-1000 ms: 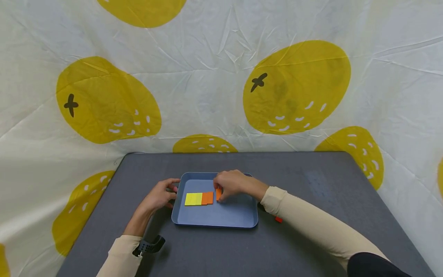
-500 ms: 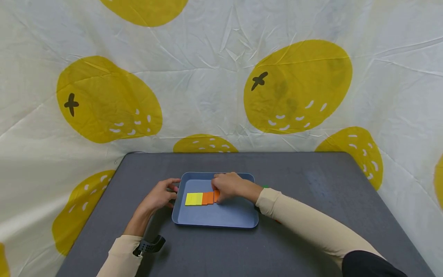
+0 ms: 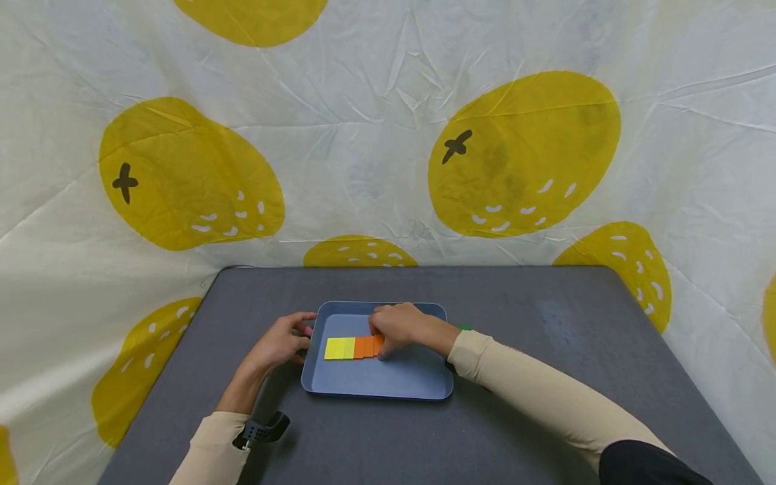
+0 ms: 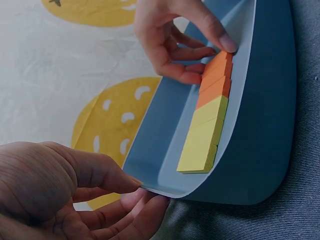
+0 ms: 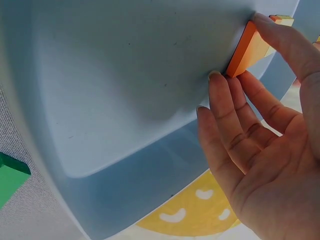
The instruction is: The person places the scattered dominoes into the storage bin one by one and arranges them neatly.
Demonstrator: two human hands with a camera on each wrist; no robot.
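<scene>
A shallow blue tray [image 3: 406, 377] lies on the table with a row of flat rectangular blocks in it. Yellow blocks [image 3: 339, 348] form the left end, and orange blocks [image 3: 363, 347] continue the row side by side. With thumb and fingertips, my right hand [image 3: 400, 325] pinches the orange block [image 5: 248, 50] at the right end, close against its neighbour. In the left wrist view this block lines up with the row, its edge slightly offset. My left hand [image 4: 95, 185] grips the tray's left rim, thumb over the edge and fingers underneath.
A green block [image 5: 12, 177] lies on the dark grey table [image 3: 521, 303] just beyond the tray's right side, partly hidden by my right arm in the head view. Behind the table hangs a white cloth [image 3: 364, 168] with yellow fruit shapes.
My right hand has moved slightly left, bringing the orange block up to the row's end. A green block now shows beside the sleeve, which covers the red piece. The left hand stays put.
</scene>
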